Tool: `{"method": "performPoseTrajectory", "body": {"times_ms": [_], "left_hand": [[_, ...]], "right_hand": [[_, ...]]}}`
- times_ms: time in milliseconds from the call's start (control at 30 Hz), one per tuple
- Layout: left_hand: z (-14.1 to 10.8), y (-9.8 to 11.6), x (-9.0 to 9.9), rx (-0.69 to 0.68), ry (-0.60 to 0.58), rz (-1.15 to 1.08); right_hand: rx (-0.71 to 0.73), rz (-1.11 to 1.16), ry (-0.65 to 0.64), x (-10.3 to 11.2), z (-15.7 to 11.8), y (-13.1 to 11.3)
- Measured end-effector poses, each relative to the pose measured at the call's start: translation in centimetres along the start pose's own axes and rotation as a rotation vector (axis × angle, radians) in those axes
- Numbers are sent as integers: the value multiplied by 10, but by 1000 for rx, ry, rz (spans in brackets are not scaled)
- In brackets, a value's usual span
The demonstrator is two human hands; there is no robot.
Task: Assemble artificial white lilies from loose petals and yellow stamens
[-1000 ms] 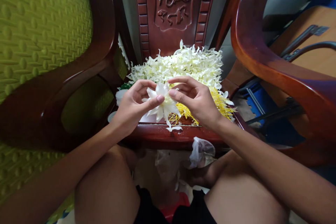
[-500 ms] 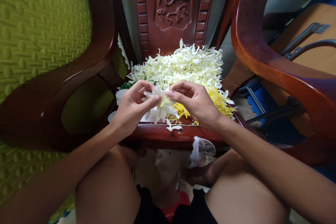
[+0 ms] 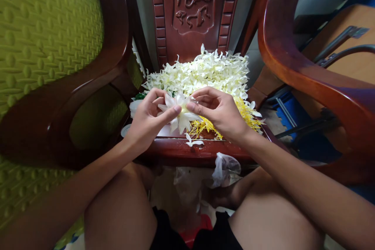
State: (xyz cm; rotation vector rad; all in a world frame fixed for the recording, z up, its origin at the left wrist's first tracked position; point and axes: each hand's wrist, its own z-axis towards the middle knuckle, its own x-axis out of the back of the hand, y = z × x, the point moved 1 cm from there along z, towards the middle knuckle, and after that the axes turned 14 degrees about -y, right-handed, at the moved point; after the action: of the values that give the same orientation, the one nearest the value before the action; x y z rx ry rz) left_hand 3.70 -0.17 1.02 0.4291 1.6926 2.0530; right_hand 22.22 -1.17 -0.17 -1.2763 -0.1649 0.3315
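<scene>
Between my two hands is a white artificial-looking flower (image 3: 182, 119) with pointed petals and a pale yellow centre. My left hand (image 3: 150, 115) pinches it from the left, thumb near the centre. From the right, my right hand (image 3: 221, 111) has thumb and fingers closed on the flower's edge by the centre. Behind them a heap of white flower pieces (image 3: 202, 70) covers much of the wooden seat. Yellow stamen-like strands (image 3: 247, 113) lie at the right, partly behind my right hand. One loose white petal piece (image 3: 193, 140) rests on the seat's front edge.
The carved wooden chair (image 3: 196, 4) has curved armrests (image 3: 293, 47) on both sides. A white cup-like container (image 3: 134, 107) and a round lid (image 3: 125, 129) sit at the seat's left. A clear plastic bag (image 3: 224, 168) hangs below the front edge. Green foam matting (image 3: 43, 27) is at left.
The flower has turned slightly between my fingers, with its petals now spread differently. My right thumb sits a little closer to the centre. Nothing else has visibly moved.
</scene>
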Motion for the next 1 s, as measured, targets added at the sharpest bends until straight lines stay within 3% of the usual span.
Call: {"method": "performPoseTrajectory", "body": {"times_ms": [167, 667, 1000], "left_hand": [[1, 1, -1, -1, 25, -3], [2, 2, 2, 25, 106, -54], [2, 4, 0, 3, 142, -96]], "right_hand": [[19, -9, -37, -1, -1, 1], [110, -236, 121, -2, -3, -6], [44, -52, -27, -3, -5, -5]]}}
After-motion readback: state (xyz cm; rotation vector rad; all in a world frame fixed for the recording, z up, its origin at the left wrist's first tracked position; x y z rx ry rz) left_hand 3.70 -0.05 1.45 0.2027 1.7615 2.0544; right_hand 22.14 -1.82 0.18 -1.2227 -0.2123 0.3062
